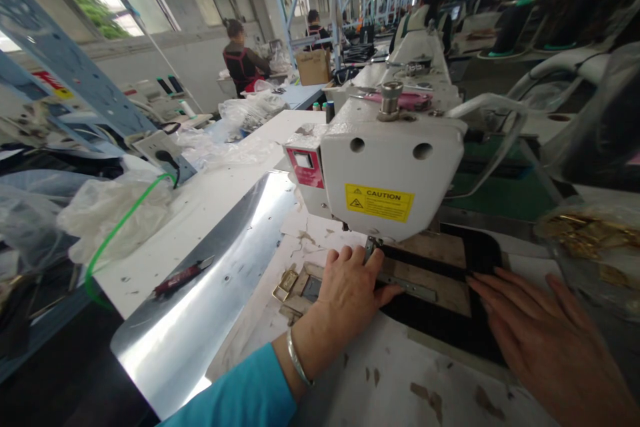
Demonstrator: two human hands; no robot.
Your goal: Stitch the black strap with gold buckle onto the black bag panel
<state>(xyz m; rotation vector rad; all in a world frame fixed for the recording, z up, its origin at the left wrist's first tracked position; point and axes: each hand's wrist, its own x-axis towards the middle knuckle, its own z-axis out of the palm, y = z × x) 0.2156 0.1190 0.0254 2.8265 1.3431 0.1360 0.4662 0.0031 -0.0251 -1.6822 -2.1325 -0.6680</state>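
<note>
My left hand, with a silver bangle at the wrist, rests beside the sewing machine head. Its fingers curl down by the presser foot, and its thumb points right; whatever lies under the fingers is hidden. Left of it, a gold-coloured buckle lies at the end of a flat plate-like holder. A black flat piece with brownish template boards on it extends under the machine head. My right hand lies with fingers stretched out, their tips touching the black piece's right side.
A dark red-handled tool lies on the shiny metal plate to the left. Clear plastic bags and a green band are farther left. Gold metal parts in plastic sit at right. Other people work behind.
</note>
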